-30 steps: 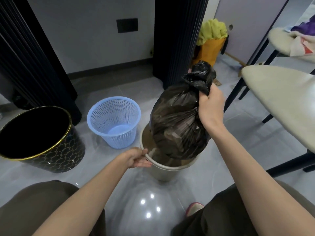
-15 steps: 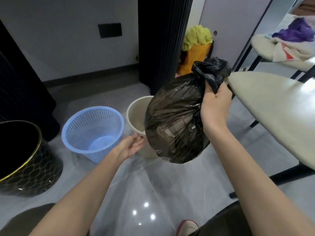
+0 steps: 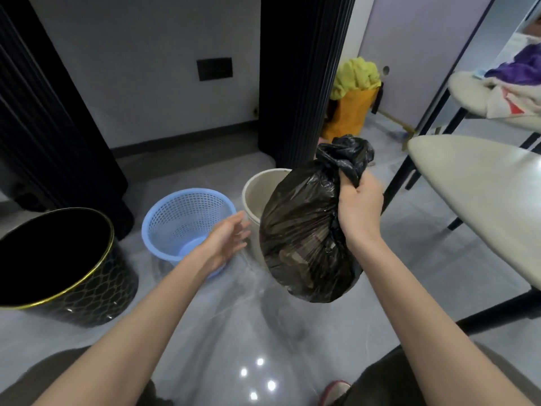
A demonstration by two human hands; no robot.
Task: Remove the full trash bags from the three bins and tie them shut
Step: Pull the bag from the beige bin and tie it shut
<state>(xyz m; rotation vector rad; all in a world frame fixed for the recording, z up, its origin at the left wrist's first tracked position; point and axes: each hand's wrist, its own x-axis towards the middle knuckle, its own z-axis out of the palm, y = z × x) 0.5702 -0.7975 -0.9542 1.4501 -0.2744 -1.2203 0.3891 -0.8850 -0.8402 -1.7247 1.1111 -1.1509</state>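
Note:
A full black trash bag (image 3: 304, 238) hangs in the air, clear of the bins, with its bunched neck gripped in my right hand (image 3: 359, 205). Behind it stands a beige bin (image 3: 255, 194), partly hidden by the bag. A blue mesh bin (image 3: 181, 218) sits to the left of the beige one, with no bag in it. At the far left is a black bin with a gold rim (image 3: 87, 285), dark inside. My left hand (image 3: 227, 240) hovers open between the blue bin and the bag, touching neither.
A cream chair seat (image 3: 480, 200) on dark legs juts in from the right. Dark ribbed columns (image 3: 301, 77) stand behind the bins. An orange bag with yellow cloth (image 3: 351, 104) sits by the far door. The grey floor (image 3: 234, 332) in front of me is glossy.
My right hand lifted the black bag out of the beige bin and holds it clear. My left hand let go of the beige bin's rim and now hovers open.

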